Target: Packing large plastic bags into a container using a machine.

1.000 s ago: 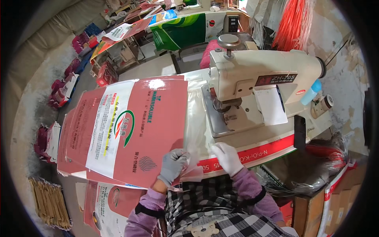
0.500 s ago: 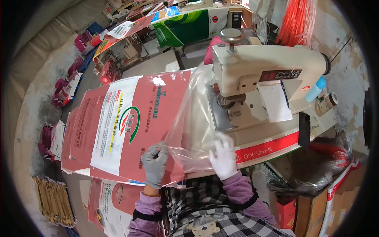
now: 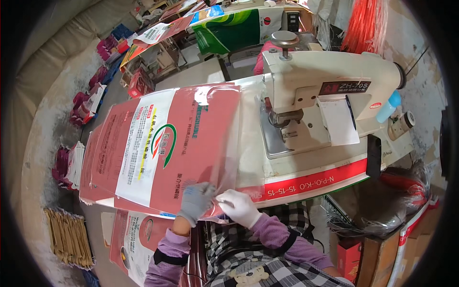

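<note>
A red-and-white printed sack (image 3: pixel 191 138) lies flat on top of a stack of similar sacks on the table. A clear plastic liner (image 3: pixel 248 167) extends past its right edge, toward the beige sewing machine (image 3: pixel 311 71). At the sack's near right corner, my left hand (image 3: pixel 197 203), in a grey glove, is closed with the liner's near edge in its fingers. Close beside it, my right hand (image 3: pixel 241 209), in a white glove, pinches the same film with thumb and fingers. The fingertips of both hands nearly meet.
On the machine's base rest a white paper pad (image 3: pixel 339 124) with a dark pen, and a black phone-like slab (image 3: pixel 374 155) near the front edge. A light-blue bottle (image 3: pixel 388 106) and a thread spool (image 3: pixel 402 123) stand right. Red strands (image 3: pixel 366 26) hang behind.
My right hand has moved left from the machine's front edge to beside my left hand. My left hand has shifted slightly right, and the raised liner film now lies flatter.
</note>
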The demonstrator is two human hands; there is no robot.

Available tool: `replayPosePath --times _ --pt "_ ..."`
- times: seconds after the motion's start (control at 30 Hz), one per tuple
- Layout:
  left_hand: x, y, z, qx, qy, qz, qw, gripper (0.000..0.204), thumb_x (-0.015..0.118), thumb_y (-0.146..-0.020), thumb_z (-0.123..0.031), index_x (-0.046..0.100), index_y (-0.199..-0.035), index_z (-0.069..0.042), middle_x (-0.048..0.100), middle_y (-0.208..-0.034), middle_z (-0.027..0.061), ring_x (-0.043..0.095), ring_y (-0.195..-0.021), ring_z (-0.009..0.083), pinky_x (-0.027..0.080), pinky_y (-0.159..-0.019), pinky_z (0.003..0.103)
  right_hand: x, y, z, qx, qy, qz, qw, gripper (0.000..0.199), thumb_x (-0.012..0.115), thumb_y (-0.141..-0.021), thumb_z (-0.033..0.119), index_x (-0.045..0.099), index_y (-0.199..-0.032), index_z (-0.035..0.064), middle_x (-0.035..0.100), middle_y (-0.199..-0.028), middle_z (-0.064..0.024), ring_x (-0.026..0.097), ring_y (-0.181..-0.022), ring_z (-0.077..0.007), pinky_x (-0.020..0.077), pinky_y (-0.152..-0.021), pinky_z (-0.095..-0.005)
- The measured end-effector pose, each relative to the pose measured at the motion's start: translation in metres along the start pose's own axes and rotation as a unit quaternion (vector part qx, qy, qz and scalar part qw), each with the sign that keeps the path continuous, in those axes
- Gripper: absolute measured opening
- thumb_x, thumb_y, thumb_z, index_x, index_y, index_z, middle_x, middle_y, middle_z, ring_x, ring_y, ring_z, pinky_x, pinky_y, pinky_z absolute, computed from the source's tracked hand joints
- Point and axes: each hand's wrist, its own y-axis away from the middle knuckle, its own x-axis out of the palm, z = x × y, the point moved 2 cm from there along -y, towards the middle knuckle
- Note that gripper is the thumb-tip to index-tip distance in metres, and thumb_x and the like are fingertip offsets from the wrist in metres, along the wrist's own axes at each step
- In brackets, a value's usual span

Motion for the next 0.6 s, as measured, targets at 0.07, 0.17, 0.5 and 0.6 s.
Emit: replayPosePath --times 0.07,0.17,0.5,0.6 --pt "-0.006 0.001 0.016 -0.009 0.154 -0.023 0.988 0.037 0.056 -0.095 -0.031 0.062 -0.079 0.001 0.056 -0.058 0.0082 0.056 -0.05 0.013 0.044 -0.048 0.031 -0.001 -0.002 0.014 0.042 -0.042 0.049 0.997 0.021 0.059 -0.087 0.011 0.066 -0.105 0.0027 0.064 -0.091 -0.0119 0.062 -0.085 -0.0286 0.0498 -0.076 -0.0357" --pt "-0.013 0.004 0.019 0.035 0.092 0.004 0.995 0.033 0.06 -0.093 -0.029 0.062 -0.08 0.001 0.059 -0.061 0.0092 0.061 -0.056 0.0179 0.046 -0.053 0.034 0.004 -0.003 0.022 -0.061 0.016 0.116 0.991 0.029 0.054 -0.088 0.018 0.065 -0.109 0.0006 0.064 -0.1 -0.0124 0.055 -0.101 -0.0316 0.0405 -0.092 -0.0408" --pt "-0.059 0.186 0.072 0.1 -0.291 -0.237 0.922 0.012 0.071 -0.076 -0.012 0.062 -0.076 -0.005 0.056 -0.063 0.0142 0.055 -0.054 0.0329 0.043 -0.051 0.036 -0.034 -0.11 0.0 0.057 0.0 0.219 0.974 0.032 0.06 -0.089 0.021 0.061 -0.117 0.0058 0.064 -0.113 -0.0095 0.06 -0.107 -0.0255 0.0476 -0.092 -0.0427" --pt "-0.045 0.204 0.085 0.127 -0.245 -0.34 0.899 0.014 0.072 -0.076 -0.009 0.059 -0.075 -0.003 0.055 -0.06 0.0083 0.054 -0.052 0.0235 0.042 -0.051 0.031 -0.078 -0.11 -0.04 0.154 -0.188 -0.276 0.93 0.058 0.072 -0.082 0.011 0.047 -0.133 -0.0019 0.056 -0.127 -0.0127 0.052 -0.119 -0.0244 0.0441 -0.099 -0.0419"
